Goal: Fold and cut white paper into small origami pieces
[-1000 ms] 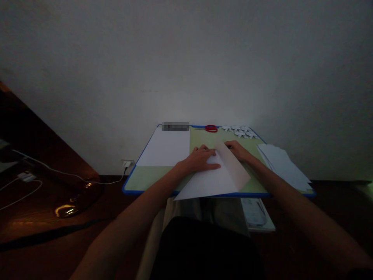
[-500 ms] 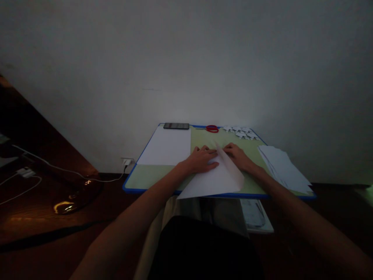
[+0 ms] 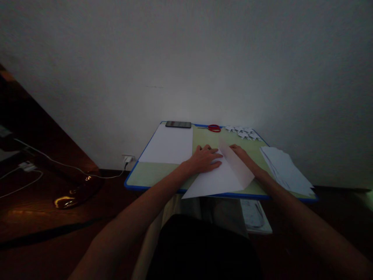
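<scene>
— Where is the folded paper lying?
— It is overhanging the front edge of the surface.
— And the hands?
— The left hand is resting on it, fingers loosely spread; the right hand is reaching behind its flap, grip impossible to tell.

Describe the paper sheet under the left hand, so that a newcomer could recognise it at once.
Find the blue-edged table before the wall. At its near edge, left of the stack of white paper, a white sheet lies partly under the left hand. Unlike the flat stack, this sheet has its right part raised as a flap.
</scene>
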`<state>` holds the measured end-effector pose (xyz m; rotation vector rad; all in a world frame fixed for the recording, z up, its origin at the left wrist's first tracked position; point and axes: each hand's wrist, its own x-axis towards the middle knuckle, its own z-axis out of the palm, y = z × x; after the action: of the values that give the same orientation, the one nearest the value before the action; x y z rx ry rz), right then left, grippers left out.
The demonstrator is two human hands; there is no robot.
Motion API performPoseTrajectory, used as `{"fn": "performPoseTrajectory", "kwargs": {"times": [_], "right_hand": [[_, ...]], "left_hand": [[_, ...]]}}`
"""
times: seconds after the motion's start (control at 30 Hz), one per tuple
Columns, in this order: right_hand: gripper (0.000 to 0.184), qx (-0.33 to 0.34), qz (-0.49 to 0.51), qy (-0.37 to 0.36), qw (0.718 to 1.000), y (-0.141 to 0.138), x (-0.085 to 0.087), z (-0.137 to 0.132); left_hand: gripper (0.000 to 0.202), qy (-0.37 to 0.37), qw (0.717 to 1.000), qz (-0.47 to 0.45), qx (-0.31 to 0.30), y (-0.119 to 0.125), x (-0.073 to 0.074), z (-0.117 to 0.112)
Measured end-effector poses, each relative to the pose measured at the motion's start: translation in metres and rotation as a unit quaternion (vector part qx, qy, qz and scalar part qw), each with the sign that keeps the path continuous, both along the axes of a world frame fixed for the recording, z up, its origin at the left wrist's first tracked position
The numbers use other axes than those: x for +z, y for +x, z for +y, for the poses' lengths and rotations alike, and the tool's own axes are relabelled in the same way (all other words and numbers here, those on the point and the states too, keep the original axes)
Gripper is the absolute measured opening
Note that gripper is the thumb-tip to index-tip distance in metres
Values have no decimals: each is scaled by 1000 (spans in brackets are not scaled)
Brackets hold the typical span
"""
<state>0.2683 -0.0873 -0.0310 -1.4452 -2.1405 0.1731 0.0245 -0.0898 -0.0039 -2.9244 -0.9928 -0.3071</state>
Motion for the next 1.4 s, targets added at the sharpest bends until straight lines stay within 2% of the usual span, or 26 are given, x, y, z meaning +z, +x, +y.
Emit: {"fn": "performPoseTrajectory", "kwargs": {"times": [0.2,0.5,0.6,0.67,0.77,0.9,0.97,1.13,1.27,1.4], "right_hand": [[31,34,25,-4,999,-6,5,-12],[35,4,10,-8,1000,-13,1,-15],[37,-12,-13,-7,1000,-16,0,-17],[38,-26,-31,-5,999,-19,1,-18],[39,-47,-65,-2,997,-23,4,-21],[39,-71,-114,1,991,-33,11,-29],[39,-81,-134,3,988,-38,15,-34],[38,-79,-164,4,983,-42,22,-38],[37,-51,-167,-1,985,-34,25,-33],[36,-18,-159,1,987,-28,25,-27]], "left_hand": [[52,5,1000,-6,1,1,-1,-2],[63,13,999,-24,26,4,-1,-5],[59,15,999,-37,36,3,1,-5],[48,13,998,-49,43,1,2,-3],[26,10,994,-77,77,-3,4,4],[35,30,978,-136,156,-6,10,12],[38,44,971,-157,174,-6,14,11],[28,41,980,-136,139,-4,27,15],[29,2,989,-87,118,0,36,44],[31,-48,996,-25,65,6,35,69]]}}
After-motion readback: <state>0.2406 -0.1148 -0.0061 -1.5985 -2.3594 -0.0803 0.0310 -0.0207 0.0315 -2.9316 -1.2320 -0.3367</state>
